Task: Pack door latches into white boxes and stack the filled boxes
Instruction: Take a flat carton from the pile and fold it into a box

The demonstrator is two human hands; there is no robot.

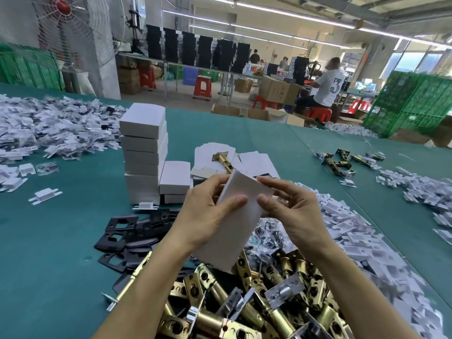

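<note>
Green table (61, 241) spreads before you, and over its near middle you hold the box (233, 231) in both hands. Its long axis runs near to far, the far end tipped slightly right, its broad face turned up toward you. It looks plain matte white with crisp edges. Your left hand (208, 216) curls round its left edge, thumb pressing the face; your right hand (293, 211) grips the right edge likewise. Brass latches (244, 302) lie heaped beneath it, and a box stack (143, 152) stands to the far left.

Latch pile (281, 316) past bottom edge
</note>
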